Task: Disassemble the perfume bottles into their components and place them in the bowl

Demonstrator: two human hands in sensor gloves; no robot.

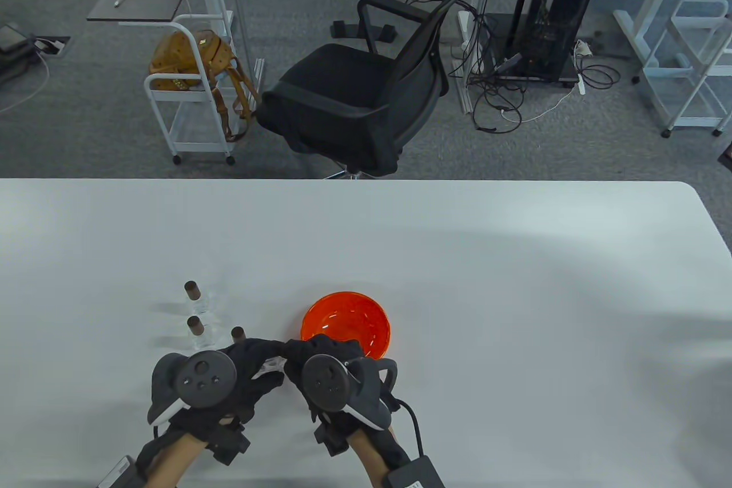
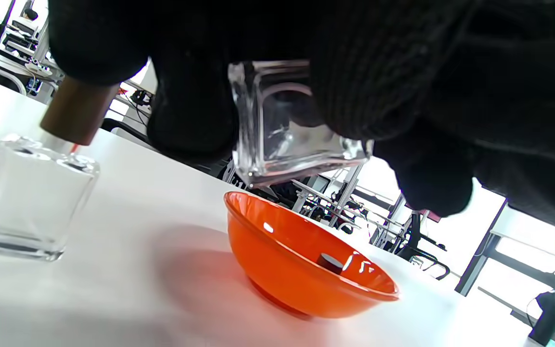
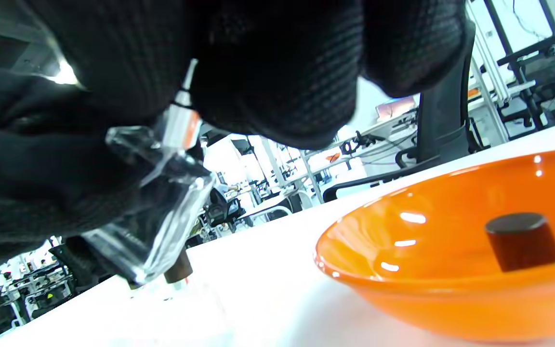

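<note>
My left hand [image 1: 257, 363] grips a clear square glass bottle [image 1: 273, 364] by its body, lifted off the table just left of the orange bowl [image 1: 377, 310]. My right hand [image 1: 306, 353] pinches the white-and-orange spray stem [image 3: 181, 125] at the bottle's neck [image 3: 162, 159]. In the left wrist view the glass body [image 2: 287, 135] tilts between my gloved fingers [image 2: 195, 111] above the bowl's wall [image 2: 277, 260]. A dark brown cap [image 3: 523, 241] lies inside the bowl [image 3: 403, 299]. What the right fingertips cover at the neck is hidden.
Three capped clear bottles stand left of the bowl: the far one [image 1: 193, 294], the middle one [image 1: 196, 332], and one [image 1: 238, 333] just beyond my left fingers, also close by [image 2: 32, 193] in the left wrist view. An office chair [image 1: 354, 93] stands past the table's far edge.
</note>
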